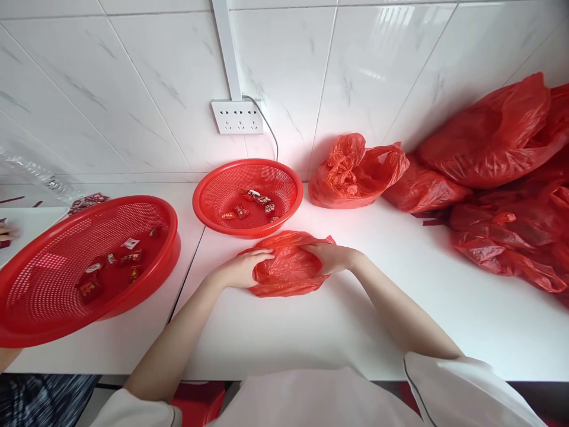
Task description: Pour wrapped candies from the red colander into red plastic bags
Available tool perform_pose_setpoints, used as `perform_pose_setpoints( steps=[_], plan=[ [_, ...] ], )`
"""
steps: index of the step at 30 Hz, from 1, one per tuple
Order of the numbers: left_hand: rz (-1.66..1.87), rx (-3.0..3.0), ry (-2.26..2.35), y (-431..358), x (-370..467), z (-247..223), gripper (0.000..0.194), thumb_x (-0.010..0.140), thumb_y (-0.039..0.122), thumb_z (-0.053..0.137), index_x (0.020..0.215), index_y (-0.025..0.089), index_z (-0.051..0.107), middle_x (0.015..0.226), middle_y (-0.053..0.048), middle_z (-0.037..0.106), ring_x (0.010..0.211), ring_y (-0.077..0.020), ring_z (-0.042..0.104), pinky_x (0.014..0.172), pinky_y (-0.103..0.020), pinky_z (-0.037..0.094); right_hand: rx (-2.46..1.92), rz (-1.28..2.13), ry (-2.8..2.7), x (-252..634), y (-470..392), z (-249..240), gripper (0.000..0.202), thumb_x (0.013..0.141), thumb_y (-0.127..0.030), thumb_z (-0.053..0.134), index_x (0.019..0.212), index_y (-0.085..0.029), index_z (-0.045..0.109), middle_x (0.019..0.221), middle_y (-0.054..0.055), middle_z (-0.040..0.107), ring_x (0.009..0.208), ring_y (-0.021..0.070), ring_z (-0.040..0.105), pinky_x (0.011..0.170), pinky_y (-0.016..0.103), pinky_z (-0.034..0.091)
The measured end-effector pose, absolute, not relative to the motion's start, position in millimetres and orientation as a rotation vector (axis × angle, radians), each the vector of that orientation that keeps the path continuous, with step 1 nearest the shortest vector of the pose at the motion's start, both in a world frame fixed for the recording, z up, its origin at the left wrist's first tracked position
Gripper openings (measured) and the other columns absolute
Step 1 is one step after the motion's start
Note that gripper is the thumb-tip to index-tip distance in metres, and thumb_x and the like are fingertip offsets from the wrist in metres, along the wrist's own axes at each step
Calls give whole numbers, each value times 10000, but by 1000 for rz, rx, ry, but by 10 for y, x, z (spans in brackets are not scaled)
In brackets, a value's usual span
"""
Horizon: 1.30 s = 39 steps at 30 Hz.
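Hands first: my left hand [243, 268] lies curled over the left edge of a crumpled red plastic bag [288, 268], fingers pressed into the film and gripping it, while my right hand [329, 257] closes on the bag's upper right edge, pinching the plastic from the other side. The bag sits flat on the white desk [355, 320], straight in front of me and just below the small red basket [248, 197], whose near rim it almost touches.

That small basket holds a handful of wrapped candies [251, 204] in red and white wrappers; there is printing on them, but it is too small for me to read. To my left, the large red basket [84, 267] hangs partly over the desk edge and carries a few more candies [113, 264], one with a white label whose writing I cannot make out either.

Behind the small basket, a white socket strip [237, 117] is fixed to the marble-look tiled wall, with a grey cable [270, 130] running down from it. To the right of the basket stands a knotted red bag [355, 172], and further right a heap of red bags [507, 178] is piled against the wall, well apart from my hands. At the far left edge, another person's fingers [6, 232] rest on the desk.
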State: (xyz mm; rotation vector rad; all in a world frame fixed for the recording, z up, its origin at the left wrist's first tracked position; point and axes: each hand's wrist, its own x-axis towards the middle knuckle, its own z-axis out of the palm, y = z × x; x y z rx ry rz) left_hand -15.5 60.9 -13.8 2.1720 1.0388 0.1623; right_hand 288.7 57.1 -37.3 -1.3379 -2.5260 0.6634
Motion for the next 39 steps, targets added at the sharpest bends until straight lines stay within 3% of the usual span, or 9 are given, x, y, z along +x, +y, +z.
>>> perform_pose_setpoints(
  steps=[4,7,10,17,20,23,27,33,39],
  plan=[
    [721,1730,1206,565,-55,-57,454,747,536,664,1050,200,694,1021,-89,715,942,-236,666,852,-344,521,-1220,795,-2465,2859,513,-87,613,814,-398,640,1382,-215,503,1434,98,483,1278,269,495,1044,359,423],
    [898,1043,1305,593,-38,-26,641,814,695,460,924,106,684,724,-110,693,622,-177,660,564,-261,534,-1133,886,-2363,2820,439,152,439,888,-403,550,1285,-217,586,1322,78,589,1202,237,559,1028,380,442],
    [760,677,1215,680,-76,7,680,818,706,440,942,78,667,646,-105,672,550,-159,651,479,-214,516,-1040,1062,-2236,2745,390,372,362,897,-419,540,1180,-219,647,1191,57,668,1069,215,634,948,358,495],
    [795,600,1042,769,-96,15,367,826,307,520,1083,66,621,981,-173,722,794,-194,719,608,-187,569,-878,1158,-1983,2555,373,761,336,890,-420,556,1132,-208,653,1141,52,687,1023,202,652,929,371,516],
    [981,614,958,675,-18,-98,308,786,223,499,1049,121,623,1131,-120,691,970,-214,691,777,-261,587,-919,1126,-1996,2551,332,801,335,893,-418,548,1140,-219,656,1111,50,699,1000,204,660,920,387,521],
    [1078,652,929,577,50,-208,205,760,202,505,924,153,617,1138,-79,684,1034,-212,662,908,-365,559,-969,1067,-2036,2600,291,778,321,894,-401,547,1135,-222,661,1065,48,714,952,198,671,900,378,530],
    [1101,699,938,520,67,-239,120,727,208,548,828,155,587,1005,-57,697,983,-223,668,902,-442,553,-1037,933,-2049,2683,271,713,296,903,-368,536,1131,-229,663,1079,42,711,951,190,669,907,364,522],
    [1166,713,896,477,118,-247,110,746,229,588,821,148,589,921,-45,696,933,-240,674,806,-435,576,-1190,648,-2108,2694,319,562,233,920,-295,510,1083,-223,660,1046,38,713,917,186,666,842,334,521],
    [1033,700,918,451,176,-280,262,815,281,509,928,78,629,966,-159,725,921,-284,703,818,-388,554,-1210,451,-2225,2606,388,468,241,933,-225,475,1117,-220,631,1098,63,684,970,202,637,858,348,500]
  ],
)
